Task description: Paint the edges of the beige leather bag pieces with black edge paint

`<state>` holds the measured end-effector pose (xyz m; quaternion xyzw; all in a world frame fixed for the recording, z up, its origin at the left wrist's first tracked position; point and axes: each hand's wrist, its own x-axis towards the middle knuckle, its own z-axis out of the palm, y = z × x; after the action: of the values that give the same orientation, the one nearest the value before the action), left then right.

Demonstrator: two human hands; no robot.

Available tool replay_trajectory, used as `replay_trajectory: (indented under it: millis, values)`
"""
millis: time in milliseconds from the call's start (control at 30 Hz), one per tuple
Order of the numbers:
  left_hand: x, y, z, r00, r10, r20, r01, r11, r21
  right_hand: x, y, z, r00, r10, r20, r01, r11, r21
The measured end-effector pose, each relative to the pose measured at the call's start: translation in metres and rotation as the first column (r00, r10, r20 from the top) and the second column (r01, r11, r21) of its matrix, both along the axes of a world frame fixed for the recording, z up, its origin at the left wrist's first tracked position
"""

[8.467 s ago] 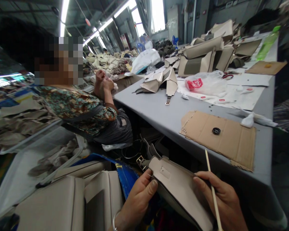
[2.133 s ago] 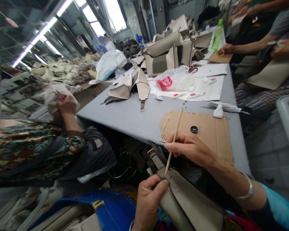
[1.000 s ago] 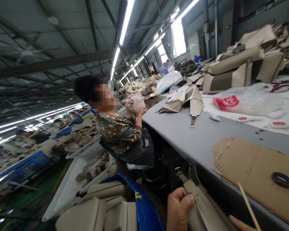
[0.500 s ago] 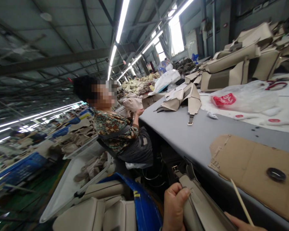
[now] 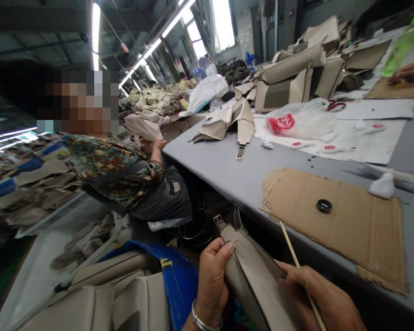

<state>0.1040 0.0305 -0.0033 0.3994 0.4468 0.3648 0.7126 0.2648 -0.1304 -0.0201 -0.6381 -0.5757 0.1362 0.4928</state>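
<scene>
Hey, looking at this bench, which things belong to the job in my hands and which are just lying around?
Part of the job:
beige bag, gripped by the left hand
thin stick, held in the right hand
small black round dish, probably, on the nearby cardboard sheet

Seemingly just lying about:
clear plastic bag
green bottle
red-handled scissors

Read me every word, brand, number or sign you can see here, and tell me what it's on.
No text can be read for certain.
Clear plastic bag: pale lettering on a red patch, too blurred to read.
Small white bottles: red labels, too small to read.
Beige bag piece and thin stick: no lettering that I can make out.
</scene>
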Motion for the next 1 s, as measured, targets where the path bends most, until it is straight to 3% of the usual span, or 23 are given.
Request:
replay_trajectory:
  millis: [133, 200, 467, 700, 800, 867, 933, 1000]
  values:
    - [-0.007, -0.01, 0.016, 0.997, 0.074, 0.024, -0.075, 0.996, 0.047, 0.006, 0.003, 0.013, 1.0, 0.012, 0.021, -0.013, 0.999, 0.044]
    - [-0.01, -0.014, 0.016, 0.992, 0.119, 0.044, -0.122, 0.99, 0.07, 0.008, 0.007, 0.015, 0.999, -0.002, 0.045, -0.001, 0.997, 0.072]
    - [-0.023, -0.024, -0.026, 0.987, 0.129, -0.091, -0.121, 0.989, 0.087, -0.005, 0.016, -0.014, 1.0, -0.031, -0.006, 0.031, 0.998, 0.047]
    - [-0.021, -0.038, -0.024, 0.993, 0.071, -0.091, -0.072, 0.997, -0.009, -0.004, 0.009, -0.02, 1.0, -0.002, -0.029, 0.004, 0.998, 0.055]
    - [-0.027, -0.037, -0.017, 1.0, 0.001, -0.02, -0.003, 0.997, -0.072, 0.001, 0.008, -0.021, 0.999, -0.048, -0.024, 0.048, 0.998, 0.033]
    - [-0.034, -0.032, -0.012, 0.992, -0.095, 0.08, 0.104, 0.987, -0.126, 0.007, 0.008, -0.021, 0.998, -0.055, -0.027, 0.056, 0.998, 0.029]
    - [-0.042, -0.025, -0.006, 0.952, -0.24, 0.192, 0.279, 0.937, -0.212, 0.014, 0.008, -0.021, 0.999, -0.032, -0.038, 0.033, 0.999, 0.027]
    - [-0.047, -0.019, 0.001, 0.889, -0.36, 0.282, 0.436, 0.852, -0.29, 0.02, 0.008, -0.019, 0.998, 0.018, -0.054, -0.017, 1.0, 0.018]
